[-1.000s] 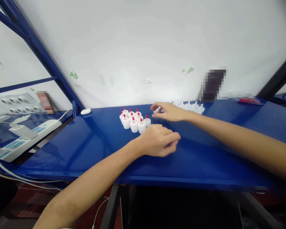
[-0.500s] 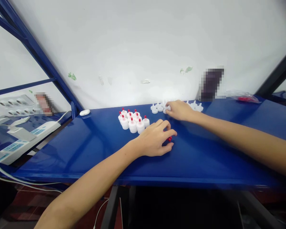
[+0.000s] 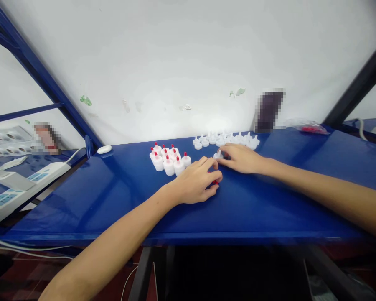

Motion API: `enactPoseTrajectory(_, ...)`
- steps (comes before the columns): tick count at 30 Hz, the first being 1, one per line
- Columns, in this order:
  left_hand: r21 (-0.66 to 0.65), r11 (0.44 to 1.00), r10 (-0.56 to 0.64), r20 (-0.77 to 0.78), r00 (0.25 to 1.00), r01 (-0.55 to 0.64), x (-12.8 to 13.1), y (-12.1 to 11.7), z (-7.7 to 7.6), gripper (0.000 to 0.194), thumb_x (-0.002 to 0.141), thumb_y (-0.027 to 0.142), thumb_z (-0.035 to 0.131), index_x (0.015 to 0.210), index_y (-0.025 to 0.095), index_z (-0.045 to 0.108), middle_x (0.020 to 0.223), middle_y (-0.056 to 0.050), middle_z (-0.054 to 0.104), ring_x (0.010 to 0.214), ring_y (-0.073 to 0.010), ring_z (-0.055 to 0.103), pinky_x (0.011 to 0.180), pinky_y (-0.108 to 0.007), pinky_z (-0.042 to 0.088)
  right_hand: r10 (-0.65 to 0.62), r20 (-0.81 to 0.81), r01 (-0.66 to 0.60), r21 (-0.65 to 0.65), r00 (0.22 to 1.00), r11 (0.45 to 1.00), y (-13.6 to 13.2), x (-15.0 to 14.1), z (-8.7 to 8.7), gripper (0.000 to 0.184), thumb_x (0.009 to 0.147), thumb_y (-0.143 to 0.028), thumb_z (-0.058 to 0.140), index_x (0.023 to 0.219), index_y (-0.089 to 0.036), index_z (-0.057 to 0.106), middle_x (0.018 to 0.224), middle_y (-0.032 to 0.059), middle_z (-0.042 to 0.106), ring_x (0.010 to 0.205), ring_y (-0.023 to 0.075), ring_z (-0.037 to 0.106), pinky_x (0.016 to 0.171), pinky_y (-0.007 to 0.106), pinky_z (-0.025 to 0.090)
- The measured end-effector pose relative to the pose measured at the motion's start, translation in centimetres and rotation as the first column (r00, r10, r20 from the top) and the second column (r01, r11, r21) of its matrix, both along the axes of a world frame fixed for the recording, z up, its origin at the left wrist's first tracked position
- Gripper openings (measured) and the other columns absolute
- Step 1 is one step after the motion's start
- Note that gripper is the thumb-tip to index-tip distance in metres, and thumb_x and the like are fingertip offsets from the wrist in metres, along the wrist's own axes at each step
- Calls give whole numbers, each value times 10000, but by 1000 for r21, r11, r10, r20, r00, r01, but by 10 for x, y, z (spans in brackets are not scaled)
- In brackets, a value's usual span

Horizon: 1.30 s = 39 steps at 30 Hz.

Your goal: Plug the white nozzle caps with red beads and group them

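Note:
Curled on the tabletop, my left hand (image 3: 196,182) has its thumb and fingers closing around a small red tip cap (image 3: 216,182). The fingers hide most of that cap, and whether more lie under the hand I cannot tell. My right hand (image 3: 242,158) pinches a white nozzle cap (image 3: 218,155), spout up, just beyond my left fingers. Behind it stands a group of similar white nozzle caps (image 3: 198,144) without red tips. Left of my left hand, several white nozzle caps with red tips (image 3: 169,166) stand upright in a tight cluster.
The blue table (image 3: 119,200) runs along a white wall. At the back right lies a clear plastic bag (image 3: 310,126) with red pieces. A dark blurred-out object (image 3: 269,112) leans on the wall. A white oval case (image 3: 104,149) and a power strip (image 3: 28,188) are at the left.
My right hand has come back toward me from the white group with a nozzle cap in its fingers. My left fingers have drawn closer together around the red cap. The view has shifted slightly.

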<state>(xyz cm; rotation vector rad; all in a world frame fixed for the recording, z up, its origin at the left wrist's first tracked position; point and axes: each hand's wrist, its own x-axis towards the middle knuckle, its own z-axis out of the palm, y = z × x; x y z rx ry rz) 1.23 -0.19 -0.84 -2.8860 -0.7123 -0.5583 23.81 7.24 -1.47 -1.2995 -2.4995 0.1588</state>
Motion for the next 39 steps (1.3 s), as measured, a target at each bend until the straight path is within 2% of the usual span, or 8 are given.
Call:
enactPoseTrajectory(4,-19,1000,1,-20,1000,-1,0,-2,1,112,945,202,536,954,165,642,1129,-117,575,939,-217,514,845,-363,474,119,-132,-125,-36,984,991,-1,7,0,371,990,-513,401,910,-198,579,1037,115,574,995,280,555,889,435,424)
enactPoseTrajectory(7,-43,999,-31,-7,999,31,1,-4,4,119,968,214,521,977,168,630,1145,-115,574,962,-215,513,864,-359,473,127,-225,-149,-84,966,985,-3,12,6,373,985,-521,409,860,-208,568,1012,88,533,1024,280,504,929,467,397)
enactPoseTrajectory(14,-31,997,-55,219,974,64,4,-4,7,125,1006,247,491,983,173,590,1040,-86,611,905,-187,520,836,-336,467,303,-475,-352,-16,826,936,-15,9,13,327,949,-447,502,722,-217,458,757,0,451,711,182,431,700,344,339)
enactPoseTrajectory(20,-9,1000,-19,342,939,24,2,1,4,98,1003,224,500,957,177,572,946,-56,640,848,-173,532,806,-331,455,254,-516,-297,-1,818,955,-28,0,10,402,890,-560,571,718,-207,482,787,7,484,752,178,451,715,323,345)
enactPoseTrajectory(24,-16,1000,-20,339,940,27,2,4,0,107,1005,203,489,935,178,566,918,-49,648,828,-168,531,798,-327,447,94,-544,-192,-127,834,973,-29,-3,7,505,898,-656,487,652,-218,431,625,-38,386,616,138,360,611,300,280)
enactPoseTrajectory(28,-48,999,3,324,946,13,3,6,-3,95,991,181,490,932,178,565,913,-49,645,818,-168,534,782,-329,443,-37,-588,-60,-144,808,988,-23,-5,0,593,886,-741,433,590,-234,350,572,-42,340,565,123,321,569,297,247)
enactPoseTrajectory(34,-67,997,61,368,928,-39,-3,11,-1,126,1007,174,446,989,181,571,915,-44,650,830,-168,560,793,-331,470,-17,-596,-77,-131,803,988,-16,-2,-5,577,947,-700,362,610,-232,345,587,-33,345,578,134,369,590,301,283)
enactPoseTrajectory(39,-62,987,158,194,968,-149,-9,14,2,214,1022,201,423,1161,172,583,1074,-81,673,943,-208,596,864,-383,497,-42,-527,-62,-178,849,982,-21,-1,1,610,981,-655,293,539,-236,335,475,-28,385,487,129,378,578,311,320)
